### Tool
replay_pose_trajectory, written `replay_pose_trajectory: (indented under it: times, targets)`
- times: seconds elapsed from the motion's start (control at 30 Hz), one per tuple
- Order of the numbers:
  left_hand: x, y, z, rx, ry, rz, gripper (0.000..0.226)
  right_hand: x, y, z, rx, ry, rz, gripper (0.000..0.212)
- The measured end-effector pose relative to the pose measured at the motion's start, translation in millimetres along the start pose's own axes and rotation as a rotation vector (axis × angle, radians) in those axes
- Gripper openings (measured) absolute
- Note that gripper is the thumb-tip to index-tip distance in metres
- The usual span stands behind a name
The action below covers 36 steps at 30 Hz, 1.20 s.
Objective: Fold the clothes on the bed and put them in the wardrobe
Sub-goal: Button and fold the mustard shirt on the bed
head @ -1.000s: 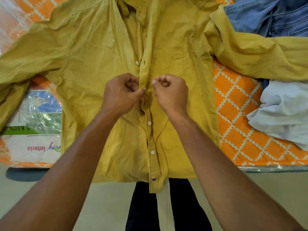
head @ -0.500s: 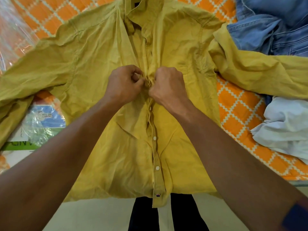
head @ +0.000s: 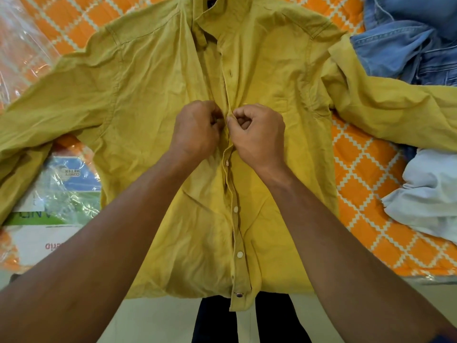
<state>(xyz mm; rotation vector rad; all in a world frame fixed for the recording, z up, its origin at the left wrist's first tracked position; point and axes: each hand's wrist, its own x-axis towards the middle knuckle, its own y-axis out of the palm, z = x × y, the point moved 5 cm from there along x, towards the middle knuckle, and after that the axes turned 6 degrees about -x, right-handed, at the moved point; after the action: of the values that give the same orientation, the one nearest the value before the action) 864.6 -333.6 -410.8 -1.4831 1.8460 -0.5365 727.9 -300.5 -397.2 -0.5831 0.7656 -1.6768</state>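
A mustard-yellow button shirt [head: 153, 95] lies face up and spread across the bed, collar at the far side, hem hanging over the near edge. Its sleeves stretch out to both sides. My left hand [head: 196, 128] and my right hand [head: 258, 133] meet at the button placket at chest height. Each pinches one edge of the placket between thumb and curled fingers. Three white buttons below my hands are fastened. The buttonhole above them stands undone.
The bed carries an orange and white diamond-pattern cover [head: 366, 169]. Blue denim clothes [head: 405, 40] lie at the far right, a pale blue-white garment [head: 430, 194] at the right. A plastic-wrapped package [head: 57, 194] lies at the left under the sleeve. The near bed edge runs along the bottom.
Both hands have moved up the placket from a lower button to chest height. The view has shifted so that more of the collar and shoulders shows.
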Motion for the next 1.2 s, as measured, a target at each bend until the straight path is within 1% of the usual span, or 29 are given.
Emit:
replay_pose_trajectory:
  times: [0.1, 0.17, 0.33, 0.47, 0.63, 0.73, 0.8, 0.87, 0.97, 1.03, 1.13, 1.2]
  targets:
    - [-1.6, -4.2, 8.1, -0.123, -0.051, -0.035, 0.013, -2.2, 16.3, -1.9, -0.043, 0.04, 0.093, 0.011]
    - [-3.2, -5.8, 12.3, -0.223, -0.091, -0.049, 0.011, -0.8, 20.8, -2.0, -0.026, 0.094, 0.096, 0.013]
    - [-5.1, -5.1, 17.6, -0.386, -0.187, -0.054, 0.009, 3.5, 22.3, -2.5, 0.084, 0.235, 0.098, 0.015]
    - [-6.4, -4.2, 18.4, -0.456, -0.245, -0.046, 0.01, 4.9, 22.5, -3.6, 0.12, 0.289, 0.136, 0.013]
    - [-7.6, -3.3, 19.8, -0.498, -0.285, -0.057, 0.008, 9.4, 24.5, -6.8, 0.179, 0.353, 0.206, 0.022]
    - [-8.6, -2.8, 20.5, -0.516, -0.299, -0.063, 0.008, 11.1, 25.7, -11.4, 0.218, 0.383, 0.214, 0.027]
    - [-9.0, -3.2, 20.3, -0.515, -0.296, -0.055, 0.009, 10.1, 24.5, -12.6, 0.234, 0.389, 0.206, 0.033]
    - [-7.7, -3.3, 21.5, -0.504, -0.296, -0.032, 0.006, 9.7, 24.2, -13.2, 0.237, 0.387, 0.198, 0.034]
    - [-5.9, -3.9, 24.0, -0.515, -0.321, -0.007, 0.004, 8.6, 24.3, -8.6, 0.185, 0.382, 0.181, 0.023]
    - [-4.5, -4.2, 24.7, -0.508, -0.331, -0.006, 0.003, 7.0, 25.6, -2.3, 0.113, 0.343, 0.168, 0.014]
    - [-3.3, -3.8, 23.8, -0.501, -0.348, -0.002, 0.003, 3.9, 27.5, 5.6, 0.042, 0.284, 0.135, 0.01]
    - [-2.9, -3.8, 23.5, -0.525, -0.353, 0.0, 0.004, 3.5, 28.5, 6.9, 0.0, 0.242, 0.125, 0.012]
